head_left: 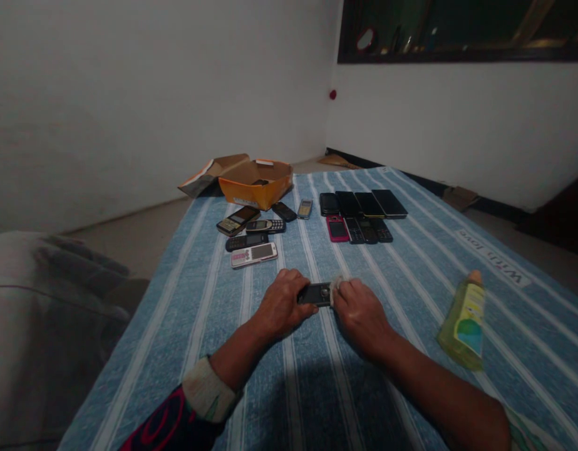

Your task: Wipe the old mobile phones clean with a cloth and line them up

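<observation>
Near the middle of the cloth-covered table, my left hand (285, 300) grips one end of a dark mobile phone (313, 294), thumb below and fingers above. My right hand (361, 313) is closed on a small pale cloth (335, 289) pressed against the phone's other end. A round detail, possibly a camera lens, shows on the phone's upturned side near the cloth. Beyond my left hand lie several loose phones, the nearest a white and pink one (254, 255). Past my right hand, more phones lie in two rows, among them a pink-framed phone (337, 229).
An orange cardboard box (255, 193) stands with its lid open at the table's far left. A bottle of yellow-green liquid (464, 322) lies on the right. Blue striped cloth (185, 275) covers the table. A grey-draped seat (49, 326) is at the left.
</observation>
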Tool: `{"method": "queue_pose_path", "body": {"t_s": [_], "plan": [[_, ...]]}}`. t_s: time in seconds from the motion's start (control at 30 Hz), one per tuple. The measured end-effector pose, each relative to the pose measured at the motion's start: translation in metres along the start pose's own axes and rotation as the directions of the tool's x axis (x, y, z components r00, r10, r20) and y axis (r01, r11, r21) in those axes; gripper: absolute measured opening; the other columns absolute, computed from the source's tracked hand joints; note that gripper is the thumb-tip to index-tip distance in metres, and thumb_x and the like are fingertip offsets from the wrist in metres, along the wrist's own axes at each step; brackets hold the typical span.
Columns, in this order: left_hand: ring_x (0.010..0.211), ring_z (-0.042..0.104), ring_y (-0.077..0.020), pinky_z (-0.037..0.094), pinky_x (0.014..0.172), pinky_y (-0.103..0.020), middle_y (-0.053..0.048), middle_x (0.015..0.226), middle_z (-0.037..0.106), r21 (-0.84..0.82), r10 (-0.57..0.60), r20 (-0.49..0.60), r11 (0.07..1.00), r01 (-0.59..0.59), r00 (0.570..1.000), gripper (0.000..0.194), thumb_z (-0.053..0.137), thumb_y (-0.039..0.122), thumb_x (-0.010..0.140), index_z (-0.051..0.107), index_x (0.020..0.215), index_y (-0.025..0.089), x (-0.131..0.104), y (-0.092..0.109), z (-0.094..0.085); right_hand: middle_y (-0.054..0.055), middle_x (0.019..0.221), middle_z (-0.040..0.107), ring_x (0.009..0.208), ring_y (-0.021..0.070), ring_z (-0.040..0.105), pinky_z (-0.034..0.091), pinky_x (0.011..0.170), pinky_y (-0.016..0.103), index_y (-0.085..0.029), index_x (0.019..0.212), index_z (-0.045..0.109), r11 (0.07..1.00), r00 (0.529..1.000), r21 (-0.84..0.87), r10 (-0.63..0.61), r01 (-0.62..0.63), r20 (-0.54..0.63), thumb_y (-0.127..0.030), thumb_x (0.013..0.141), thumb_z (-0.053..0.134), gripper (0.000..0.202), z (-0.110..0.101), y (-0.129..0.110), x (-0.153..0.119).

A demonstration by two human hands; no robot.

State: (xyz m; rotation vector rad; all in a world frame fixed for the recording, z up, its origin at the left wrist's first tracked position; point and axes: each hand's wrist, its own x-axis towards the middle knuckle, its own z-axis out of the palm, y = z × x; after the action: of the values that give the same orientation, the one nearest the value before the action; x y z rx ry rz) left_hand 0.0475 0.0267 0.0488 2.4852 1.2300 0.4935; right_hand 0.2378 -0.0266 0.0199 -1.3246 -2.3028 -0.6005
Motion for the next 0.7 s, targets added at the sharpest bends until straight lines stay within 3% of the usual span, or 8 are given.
{"method": "queue_pose_path", "body": {"t_s": [0.13,0.33,0.57,0.7], "plan": [[0.09,0.05,-0.023,0.043,0.079,-0.035,-0.004,0.09,0.058,-0.007,-0.006,-0.003,1.0,0.006,1.0,0.02,0.072,0.028,0.073,0.063,0.087,0.019,-0.001,0.0,0.001,0.014,0.089,0.058,0.077,0.0228,0.043,0.037,0.061,0.034,-0.007,0.098,0.066,0.996,0.995,0.016,-0.083,0.084,-0.061,-0.007,0.092,0.043,0.023,-0.002,-0.006,-0.01],[0.089,0.051,-0.0232,0.044,0.078,-0.036,-0.005,0.088,0.058,-0.011,-0.018,-0.006,1.0,0.018,1.0,0.02,0.073,0.027,0.072,0.064,0.086,0.017,0.0,0.003,-0.002,0.01,0.079,0.057,0.075,0.0226,0.043,0.037,0.062,0.034,-0.006,0.099,0.066,1.0,1.0,-0.009,0.028,-0.028,-0.006,-0.005,0.088,0.05,0.019,0.001,0.008,-0.002],[0.089,0.051,-0.0236,0.044,0.079,-0.037,-0.005,0.088,0.059,-0.01,-0.023,-0.004,1.0,0.022,1.0,0.02,0.073,0.027,0.072,0.064,0.087,0.017,0.001,0.004,-0.002,0.011,0.085,0.056,0.075,0.0221,0.042,0.035,0.061,0.034,-0.008,0.096,0.065,0.998,0.997,0.014,-0.059,0.06,-0.056,-0.008,0.092,0.045,0.02,-0.002,-0.004,-0.015],[0.089,0.051,-0.0234,0.043,0.078,-0.036,-0.004,0.087,0.059,-0.004,-0.028,0.001,1.0,0.028,1.0,0.021,0.074,0.029,0.072,0.063,0.085,0.018,0.001,0.004,-0.003,0.009,0.079,0.056,0.077,0.0223,0.043,0.035,0.064,0.034,-0.011,0.091,0.066,0.995,0.995,-0.002,0.099,-0.099,0.015,-0.005,0.088,0.051,0.016,-0.001,0.013,-0.008]]}}
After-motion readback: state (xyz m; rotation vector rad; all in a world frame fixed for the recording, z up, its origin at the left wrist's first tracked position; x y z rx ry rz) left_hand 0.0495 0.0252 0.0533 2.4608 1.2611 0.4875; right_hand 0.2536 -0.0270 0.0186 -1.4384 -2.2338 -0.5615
